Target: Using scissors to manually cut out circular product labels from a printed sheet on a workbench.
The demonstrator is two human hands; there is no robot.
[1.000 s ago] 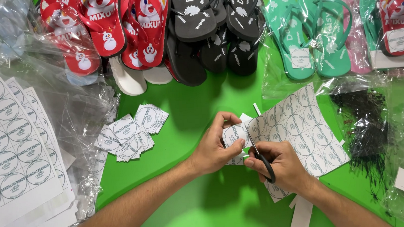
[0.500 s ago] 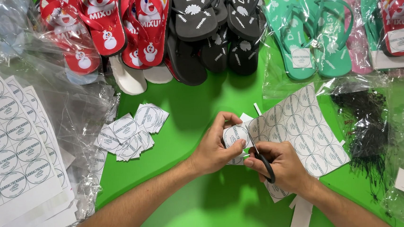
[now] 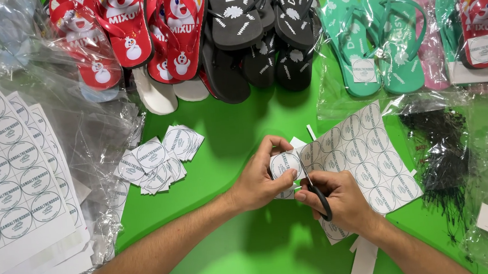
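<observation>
Left hand [image 3: 257, 183] pinched a cut-out round label square [image 3: 285, 164], fingers curled shut on it, just left of centre on the green table [image 3: 238, 137]. Right hand [image 3: 340, 202] gripped black-handled scissors [image 3: 315, 190], fingers closed through the loops, blades at the label sheet [image 3: 366, 163], which spread toward 3 o'clock. Pile of cut labels [image 3: 154, 160] lay at 9 o'clock, flip-flops [image 3: 248, 28] at 12, uncut sheets [image 3: 12, 182] far at 9.
</observation>
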